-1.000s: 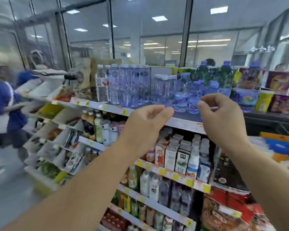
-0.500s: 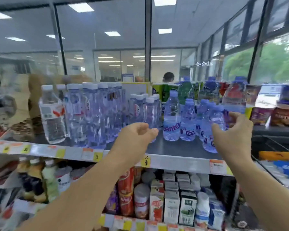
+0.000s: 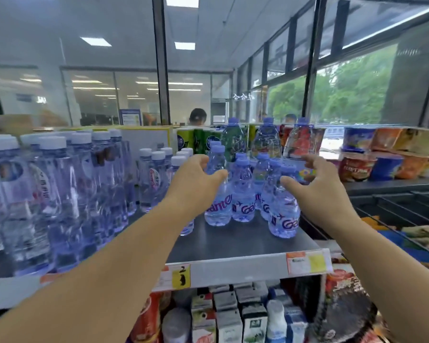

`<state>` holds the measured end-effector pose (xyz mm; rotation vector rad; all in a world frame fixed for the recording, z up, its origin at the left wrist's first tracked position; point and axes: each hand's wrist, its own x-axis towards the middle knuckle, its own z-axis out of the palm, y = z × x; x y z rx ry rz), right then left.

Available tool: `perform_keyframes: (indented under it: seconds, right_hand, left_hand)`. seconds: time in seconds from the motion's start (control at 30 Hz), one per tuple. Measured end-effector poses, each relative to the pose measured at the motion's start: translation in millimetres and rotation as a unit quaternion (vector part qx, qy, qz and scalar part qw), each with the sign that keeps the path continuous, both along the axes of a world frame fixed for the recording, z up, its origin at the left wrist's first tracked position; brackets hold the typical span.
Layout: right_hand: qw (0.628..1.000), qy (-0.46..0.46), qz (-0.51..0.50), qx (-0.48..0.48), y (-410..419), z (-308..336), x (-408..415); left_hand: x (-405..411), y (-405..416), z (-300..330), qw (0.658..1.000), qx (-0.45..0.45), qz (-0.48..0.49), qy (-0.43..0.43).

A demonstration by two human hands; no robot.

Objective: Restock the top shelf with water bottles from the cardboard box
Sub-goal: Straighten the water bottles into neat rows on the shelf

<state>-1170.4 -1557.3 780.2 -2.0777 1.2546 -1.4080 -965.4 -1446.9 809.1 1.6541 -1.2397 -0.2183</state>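
Observation:
The top shelf [image 3: 235, 241] carries a cluster of small blue-capped water bottles [image 3: 243, 194] at its right end. My left hand [image 3: 196, 184] reaches over the shelf with fingers apart, its fingertips at the leftmost small bottle [image 3: 216, 206]. My right hand [image 3: 317, 186] hovers spread at the cluster's right side, its thumb close to the front right bottle [image 3: 282, 214]. Neither hand holds anything. Tall white-capped water bottles [image 3: 57, 194] fill the shelf's left part. No cardboard box is in view.
Behind the cluster stand three larger blue-capped bottles [image 3: 265, 139]. Instant noodle cups [image 3: 382, 164] line a shelf at the right, above a black wire rack [image 3: 406, 209]. Cartons and small bottles [image 3: 233, 318] sit on the shelf below. A person's head [image 3: 197, 116] shows beyond the shelving.
My view has come closer to the top shelf. Both hands have pushed forward and spread to either side of the small bottle cluster.

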Motion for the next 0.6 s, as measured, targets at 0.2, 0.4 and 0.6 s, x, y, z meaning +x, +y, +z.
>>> perform_keyframes:
  seconds: [0.2,0.4,0.6]
  right_hand:
    - [0.994,0.100,0.046,0.024,-18.7,3.8,1.4]
    - [0.987,0.150,0.060,-0.012,-33.8,-13.1,-3.5]
    - [0.981,0.150,0.114,-0.034,-37.9,-18.0,2.3]
  left_hand:
    - [-0.6,-29.8,-3.0,0.997,0.064,0.026,0.027]
    - [4.6,-55.0,-27.5,0.992,0.081,0.047,0.082]
    - [0.6,-75.4,-46.8,0.986,0.121,0.075,0.086]
